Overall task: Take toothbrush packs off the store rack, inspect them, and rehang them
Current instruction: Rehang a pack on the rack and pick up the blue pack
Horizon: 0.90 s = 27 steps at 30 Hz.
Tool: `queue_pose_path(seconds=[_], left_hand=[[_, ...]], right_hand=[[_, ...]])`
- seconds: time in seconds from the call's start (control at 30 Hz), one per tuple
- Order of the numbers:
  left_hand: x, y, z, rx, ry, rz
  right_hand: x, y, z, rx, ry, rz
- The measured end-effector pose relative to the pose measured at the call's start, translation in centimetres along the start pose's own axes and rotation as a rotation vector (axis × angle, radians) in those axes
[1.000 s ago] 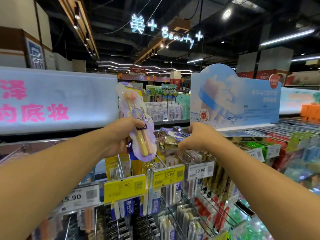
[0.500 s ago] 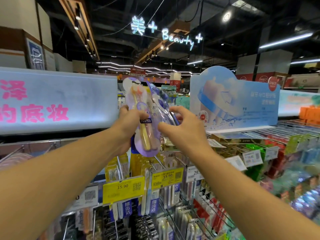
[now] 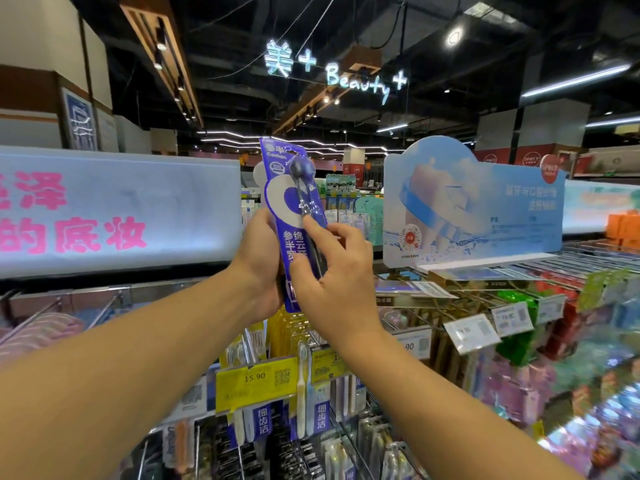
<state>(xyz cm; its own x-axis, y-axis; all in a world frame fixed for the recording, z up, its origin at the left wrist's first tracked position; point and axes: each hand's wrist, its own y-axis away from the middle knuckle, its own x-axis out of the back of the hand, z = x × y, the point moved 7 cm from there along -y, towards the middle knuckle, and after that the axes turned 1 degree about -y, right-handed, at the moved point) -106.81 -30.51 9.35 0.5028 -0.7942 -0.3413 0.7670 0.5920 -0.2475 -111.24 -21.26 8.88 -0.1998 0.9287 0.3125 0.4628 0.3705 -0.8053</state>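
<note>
Keep left hand point(image 3: 259, 268) clamped behind blue pack point(image 3: 292, 216), right hand point(image 3: 332, 271) fingers pinching front; tilt against glare.

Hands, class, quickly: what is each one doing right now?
Left hand: holding the blue pack from behind.
Right hand: pinching the same pack's front.

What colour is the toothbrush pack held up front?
Blue-purple with white patches, toothbrush pack, head view.
</note>
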Motion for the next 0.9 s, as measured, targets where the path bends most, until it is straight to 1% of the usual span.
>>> queue_pose_path(seconds=[0.13,0.23,0.33,0.47,0.63,0.7,0.77,0.9], left_hand=[[0.4,0.0,0.5,-0.05,0.008,-0.015],[0.9,0.0,0.3,-0.047,-0.102,0.026],[1.2,-0.3,0.2,-0.083,-0.134,0.048],[1.1,-0.7,0.2,-0.144,-0.176,0.031],[0.0,-0.7,0.3,-0.162,-0.208,-0.013],[-0.6,-0.5,0.5,-0.164,-0.186,-0.047],[-1.3,-0.1,0.9,-0.181,-0.164,-0.081],[-2.1,1.0,1.0,-0.212,-0.209,-0.096]], right_hand=[[-0.1,0.2,-0.2,0.028,-0.009,0.037],[-0.2,0.3,-0.2,0.012,-0.047,0.052],[0.2,0.3,-0.3,0.011,-0.07,0.088],[0.7,0.5,-0.3,0.036,-0.075,0.13],[1.7,0.5,0.3,-0.024,-0.128,0.119],[2.2,0.6,0.2,-0.054,-0.244,0.082],[2.3,0.6,0.2,-0.118,-0.456,0.035],[2.1,-0.3,1.9,-0.335,-0.794,0.061]])
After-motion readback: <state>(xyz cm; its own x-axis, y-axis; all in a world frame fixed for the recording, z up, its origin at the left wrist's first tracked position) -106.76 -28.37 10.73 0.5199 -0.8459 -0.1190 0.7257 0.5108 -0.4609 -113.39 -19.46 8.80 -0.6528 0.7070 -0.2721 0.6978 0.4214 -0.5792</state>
